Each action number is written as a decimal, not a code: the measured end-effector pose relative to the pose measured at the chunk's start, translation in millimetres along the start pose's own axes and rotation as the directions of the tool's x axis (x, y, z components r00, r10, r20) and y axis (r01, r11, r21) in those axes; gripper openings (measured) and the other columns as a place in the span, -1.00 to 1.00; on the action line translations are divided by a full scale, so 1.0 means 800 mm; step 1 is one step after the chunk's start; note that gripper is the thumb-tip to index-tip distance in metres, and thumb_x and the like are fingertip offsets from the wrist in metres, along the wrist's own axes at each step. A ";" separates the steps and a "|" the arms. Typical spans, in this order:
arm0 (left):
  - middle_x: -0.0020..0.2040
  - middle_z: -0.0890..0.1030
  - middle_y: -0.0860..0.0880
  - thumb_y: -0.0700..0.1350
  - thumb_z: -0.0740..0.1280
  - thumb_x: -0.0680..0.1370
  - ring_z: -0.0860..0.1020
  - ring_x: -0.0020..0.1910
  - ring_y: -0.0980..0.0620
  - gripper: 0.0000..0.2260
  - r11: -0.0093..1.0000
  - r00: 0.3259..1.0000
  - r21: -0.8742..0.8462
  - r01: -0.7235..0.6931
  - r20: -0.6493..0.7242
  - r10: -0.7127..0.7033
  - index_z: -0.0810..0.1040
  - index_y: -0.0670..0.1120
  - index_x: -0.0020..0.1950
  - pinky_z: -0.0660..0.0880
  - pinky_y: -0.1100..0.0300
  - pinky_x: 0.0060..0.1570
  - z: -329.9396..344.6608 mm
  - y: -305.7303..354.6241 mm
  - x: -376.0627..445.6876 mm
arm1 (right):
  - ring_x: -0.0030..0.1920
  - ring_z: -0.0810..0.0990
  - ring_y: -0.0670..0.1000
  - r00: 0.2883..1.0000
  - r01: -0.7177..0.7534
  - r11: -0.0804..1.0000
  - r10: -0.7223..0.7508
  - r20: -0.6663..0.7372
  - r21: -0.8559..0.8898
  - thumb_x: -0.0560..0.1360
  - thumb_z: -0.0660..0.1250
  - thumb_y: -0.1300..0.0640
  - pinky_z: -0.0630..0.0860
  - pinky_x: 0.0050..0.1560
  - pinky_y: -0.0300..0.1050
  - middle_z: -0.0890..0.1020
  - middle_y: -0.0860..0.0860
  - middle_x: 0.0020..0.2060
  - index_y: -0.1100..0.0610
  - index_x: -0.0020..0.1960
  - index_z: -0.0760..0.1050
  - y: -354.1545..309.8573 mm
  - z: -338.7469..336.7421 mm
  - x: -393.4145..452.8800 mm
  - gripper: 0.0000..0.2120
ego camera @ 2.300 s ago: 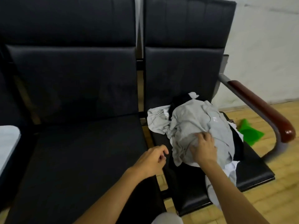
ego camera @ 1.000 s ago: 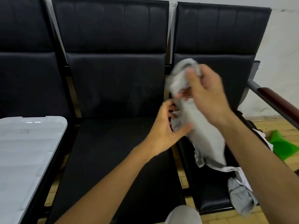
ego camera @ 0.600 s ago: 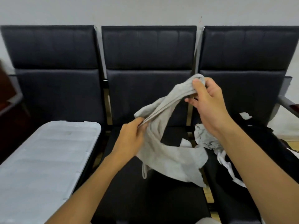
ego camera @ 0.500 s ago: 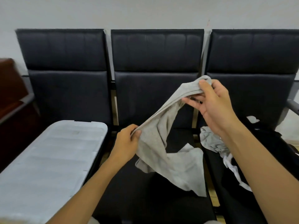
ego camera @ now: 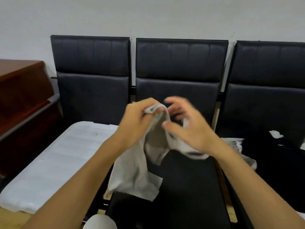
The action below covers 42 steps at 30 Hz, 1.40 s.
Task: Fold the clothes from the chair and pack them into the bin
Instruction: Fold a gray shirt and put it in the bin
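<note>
- A grey garment (ego camera: 140, 164) is held up in the air over the middle seat (ego camera: 184, 187) of a row of three black chairs.
- The left hand (ego camera: 135, 124) grips the garment's top edge; its fingers (ego camera: 148, 104) are curled round a bunched fold of the cloth.
- The right hand (ego camera: 186, 128) is seen just right of the left hand, motion-blurred. Its fingers (ego camera: 175, 100) are spread and only loosely bent, and its thumb (ego camera: 171, 126) is laid against the cloth. Whether the cloth is truly pinched by this hand cannot be told.
- The rest of the garment hangs down from the hands, its lower edge near the front of the middle seat; contact with the seat cannot be told.
- A pile of clothes (ego camera: 270, 149), black with white and grey pieces, is shown on the right seat.
- A white bin (ego camera: 54, 162) with a ribbed top is shown on the left seat, just beside the left forearm.
- A brown wooden cabinet (ego camera: 21, 100) is seen at the far left, against the white wall (ego camera: 148, 15).
</note>
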<state>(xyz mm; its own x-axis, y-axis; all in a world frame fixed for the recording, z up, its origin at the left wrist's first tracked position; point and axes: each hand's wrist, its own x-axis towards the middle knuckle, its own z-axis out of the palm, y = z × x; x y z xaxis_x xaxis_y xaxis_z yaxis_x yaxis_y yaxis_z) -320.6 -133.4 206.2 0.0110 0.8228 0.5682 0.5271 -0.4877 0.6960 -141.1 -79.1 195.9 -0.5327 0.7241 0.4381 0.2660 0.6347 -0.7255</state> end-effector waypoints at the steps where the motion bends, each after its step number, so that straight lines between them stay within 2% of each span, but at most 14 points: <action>1: -0.16 0.65 0.03 -0.26 0.34 0.59 0.62 -0.13 0.10 -0.91 1.000 0.998 0.001 0.004 0.063 -0.004 0.64 -0.14 -0.01 0.57 0.25 -0.10 0.004 0.004 0.001 | 0.14 0.59 -0.13 0.984 -0.037 0.991 0.014 0.178 0.127 0.48 0.48 0.18 0.53 0.17 -0.20 0.61 -0.08 0.10 0.07 0.31 0.49 -0.003 0.011 0.000 -0.57; 4: -0.25 0.63 0.06 -0.18 0.39 0.56 0.60 -0.25 0.15 -0.93 0.990 0.992 -0.098 0.099 0.088 -0.091 0.60 -0.17 -0.01 0.52 0.34 -0.23 0.002 0.000 -0.005 | -0.12 0.66 -0.07 0.969 -0.112 0.963 0.051 0.240 0.245 0.53 0.42 0.15 0.56 -0.10 -0.22 0.69 0.06 -0.15 0.16 0.08 0.64 -0.006 0.025 0.001 -0.85; 6: -0.24 0.62 0.09 -0.10 0.46 0.51 0.58 -0.28 0.19 -0.83 0.950 0.969 -0.205 0.234 0.133 -0.210 0.56 -0.11 0.04 0.49 0.34 -0.29 -0.004 -0.015 -0.021 | -0.31 0.54 0.07 0.981 -0.122 0.962 0.080 0.175 0.244 0.58 0.36 0.09 0.47 -0.27 -0.12 0.61 0.23 -0.29 0.25 -0.08 0.65 0.000 0.025 0.004 -0.77; 11: 0.15 0.66 0.11 -0.09 0.47 0.51 0.62 0.15 0.15 -0.67 0.819 0.751 -0.130 0.560 0.496 -0.435 0.56 0.00 0.26 0.57 0.21 0.08 0.021 -0.083 -0.100 | -0.17 0.60 0.16 0.989 -0.143 0.971 0.149 -0.018 0.193 0.60 0.32 0.08 0.56 -0.17 -0.06 0.64 0.19 -0.20 0.25 -0.09 0.63 0.012 0.014 0.021 -0.75; 14: 0.15 0.66 0.02 -0.08 0.41 0.57 0.63 0.14 0.08 -0.72 0.774 0.689 -0.072 0.629 0.512 -0.512 0.55 -0.06 0.26 0.59 0.13 0.09 0.020 -0.132 -0.134 | -0.13 0.61 0.21 0.978 -0.185 0.977 0.194 -0.076 0.110 0.60 0.31 0.00 0.57 -0.09 0.11 0.64 0.20 -0.19 0.27 -0.10 0.61 0.036 -0.009 0.032 -0.67; 17: -0.16 0.64 0.20 -0.12 0.46 0.51 0.62 -0.16 0.22 -0.90 0.811 0.766 0.088 0.578 0.283 -0.577 0.57 -0.02 -0.04 0.56 0.24 -0.18 -0.003 -0.165 -0.123 | -0.26 0.58 0.15 0.971 -0.188 0.982 0.182 -0.156 -0.020 0.60 0.30 -0.02 0.53 -0.18 0.11 0.61 0.22 -0.25 0.28 -0.16 0.59 0.072 -0.040 0.046 -0.63; 19: -0.38 0.54 0.21 -0.19 0.49 0.46 0.50 -0.36 0.28 -0.76 0.847 0.844 0.188 0.497 0.120 -0.522 0.46 0.00 -0.27 0.36 0.35 -0.33 -0.028 -0.181 -0.091 | -0.37 0.46 -0.10 0.956 -0.186 0.980 0.164 -0.245 -0.070 0.60 0.32 0.00 0.42 -0.30 -0.09 0.54 0.17 -0.37 0.29 -0.21 0.55 0.091 -0.065 0.059 -0.62; 24: -0.45 0.37 0.05 -0.30 0.41 0.44 0.31 -0.40 0.16 -0.70 0.883 0.952 0.356 0.306 -0.141 -0.273 0.40 -0.03 -0.39 0.29 0.16 -0.36 -0.090 -0.177 0.001 | -0.47 0.26 -0.20 0.870 -0.184 0.982 0.178 -0.460 0.032 0.61 0.30 -0.04 0.23 -0.47 -0.31 0.36 -0.09 -0.44 0.18 -0.27 0.43 0.106 -0.125 0.080 -0.62; 27: -0.45 0.33 0.06 -0.43 0.32 0.43 0.31 -0.41 0.05 -0.65 0.876 0.974 0.430 0.219 -0.142 -0.174 0.35 -0.04 -0.37 0.27 0.12 -0.37 -0.096 -0.156 0.001 | -0.34 0.41 -0.08 0.889 -0.157 0.988 0.142 -0.435 0.001 0.62 0.28 -0.03 0.35 -0.37 -0.29 0.47 0.11 -0.32 0.31 -0.14 0.51 0.115 -0.127 0.052 -0.61; 30: -0.29 0.51 0.06 -0.42 0.28 0.38 0.51 -0.27 -0.06 -0.66 0.811 0.980 0.574 0.114 0.070 -0.187 0.49 0.06 -0.21 0.42 0.11 -0.25 -0.081 -0.166 -0.058 | -0.36 0.43 -0.14 0.923 -0.179 0.984 0.175 -0.342 0.021 0.61 0.31 0.04 0.38 -0.36 -0.32 0.51 0.08 -0.34 0.31 -0.18 0.52 0.145 -0.088 -0.017 -0.66; 34: 0.12 0.61 -0.01 -0.18 0.23 0.47 0.57 0.12 -0.09 -0.73 0.654 0.744 0.727 0.210 0.315 -0.590 0.61 -0.01 0.09 0.45 0.17 0.02 -0.039 -0.221 -0.190 | -0.43 0.32 -0.17 0.902 -0.423 0.906 0.424 -0.081 0.028 0.50 0.38 -0.11 0.27 -0.36 -0.11 0.37 -0.07 -0.48 0.17 -0.39 0.43 0.216 -0.008 -0.141 -0.56; 38: -0.09 0.51 0.15 -0.12 0.39 0.41 0.48 -0.05 0.10 -0.86 0.635 0.348 0.737 0.230 0.547 -0.761 0.53 0.06 -0.08 0.33 0.34 -0.22 -0.007 -0.244 -0.258 | -0.36 0.45 -0.14 0.628 -0.582 0.788 0.592 0.504 -0.201 0.35 0.38 -0.42 0.38 -0.27 -0.07 0.45 -0.07 -0.45 0.06 -0.37 0.50 0.251 0.042 -0.209 -0.47; 40: -0.18 0.48 0.17 -0.01 0.41 0.42 0.50 -0.08 0.12 -0.89 0.645 0.310 0.719 0.260 0.570 -0.761 0.54 0.03 -0.11 0.43 0.25 -0.14 0.014 -0.249 -0.259 | -0.23 0.65 -0.04 0.398 -0.663 0.704 0.619 0.677 -0.254 0.46 0.41 -0.24 0.55 -0.14 -0.15 0.67 0.02 -0.29 0.14 -0.20 0.65 0.244 0.045 -0.201 -0.58; 42: -0.14 0.52 0.12 0.10 0.32 0.50 0.54 -0.07 0.09 -0.83 0.677 0.367 0.684 0.270 0.577 -0.730 0.55 0.00 -0.11 0.49 0.19 -0.06 0.044 -0.257 -0.250 | -0.16 0.71 0.00 0.470 -0.711 0.668 0.685 0.556 -0.222 0.54 0.38 -0.11 0.62 -0.11 -0.17 0.72 0.09 -0.21 0.18 -0.11 0.67 0.257 0.049 -0.193 -0.66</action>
<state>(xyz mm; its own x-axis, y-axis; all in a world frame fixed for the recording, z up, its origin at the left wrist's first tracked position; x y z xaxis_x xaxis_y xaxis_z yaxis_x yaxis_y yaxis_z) -401.1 -187.4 -66.3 0.1098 0.8263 -0.5524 0.9414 0.0918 0.3245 -35.5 -71.1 -41.5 -0.5150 0.6255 -0.5861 0.7342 -0.0310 -0.6782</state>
